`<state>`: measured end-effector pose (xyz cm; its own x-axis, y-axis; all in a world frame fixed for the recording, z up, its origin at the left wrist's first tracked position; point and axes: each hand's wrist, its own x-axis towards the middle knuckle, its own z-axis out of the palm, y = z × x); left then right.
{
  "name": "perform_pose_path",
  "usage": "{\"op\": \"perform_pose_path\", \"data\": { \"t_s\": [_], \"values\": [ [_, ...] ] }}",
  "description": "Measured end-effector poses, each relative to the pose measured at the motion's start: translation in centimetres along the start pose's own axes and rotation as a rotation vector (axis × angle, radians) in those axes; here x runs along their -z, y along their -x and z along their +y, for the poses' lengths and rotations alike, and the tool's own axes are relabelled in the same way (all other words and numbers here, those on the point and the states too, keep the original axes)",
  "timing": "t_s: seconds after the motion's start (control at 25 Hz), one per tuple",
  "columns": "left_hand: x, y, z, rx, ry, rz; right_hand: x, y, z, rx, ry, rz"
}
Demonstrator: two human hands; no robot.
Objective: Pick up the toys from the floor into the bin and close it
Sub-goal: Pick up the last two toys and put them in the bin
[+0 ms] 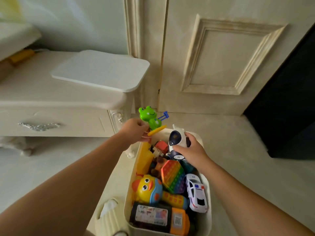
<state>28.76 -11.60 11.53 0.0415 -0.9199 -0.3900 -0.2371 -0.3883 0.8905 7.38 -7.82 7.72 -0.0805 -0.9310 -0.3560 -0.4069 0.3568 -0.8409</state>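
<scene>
A cream bin [208, 217] stands open on the floor, full of toys: a yellow duck toy [148, 188], a rainbow pop-it [173, 175], a white police car [196, 193] and a black and orange box [160, 217]. My left hand [134, 132] grips a green frog toy [150, 117] by its yellow base, above the bin's far left corner. My right hand [189, 147] holds a white and dark-blue robot toy [176, 138] over the bin's far end. A flat white lid [100, 70] lies on the cabinet top to the left.
A cream cabinet [56, 120] with a drawer stands left of the bin. A panelled door [221, 57] is behind. A dark object [289, 103] fills the right side. A ribbed cream container [110, 217] sits by the bin's near left corner.
</scene>
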Motion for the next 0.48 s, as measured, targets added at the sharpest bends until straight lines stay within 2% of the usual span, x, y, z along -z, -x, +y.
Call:
{"op": "perform_pose_path", "data": {
  "t_s": [0.16, 0.24, 0.32, 0.48],
  "values": [
    [1.3, -1.1, -0.6, -0.004, 0.081, 0.027, -4.0, -2.9, -0.6, 0.071, 0.420, -0.058],
    [1.8, -1.7, -1.0, 0.014, 0.100, 0.042, -6.2, -3.5, -0.4, 0.160, 0.584, -0.010],
    [2.2, -2.1, -1.3, 0.030, 0.096, 0.040, -7.8, -3.7, -0.2, 0.221, 0.650, 0.015],
    [2.0, -2.3, -1.6, 0.052, 0.088, 0.008, -9.3, -4.5, 1.2, 0.207, 0.735, -0.073]
  ]
}}
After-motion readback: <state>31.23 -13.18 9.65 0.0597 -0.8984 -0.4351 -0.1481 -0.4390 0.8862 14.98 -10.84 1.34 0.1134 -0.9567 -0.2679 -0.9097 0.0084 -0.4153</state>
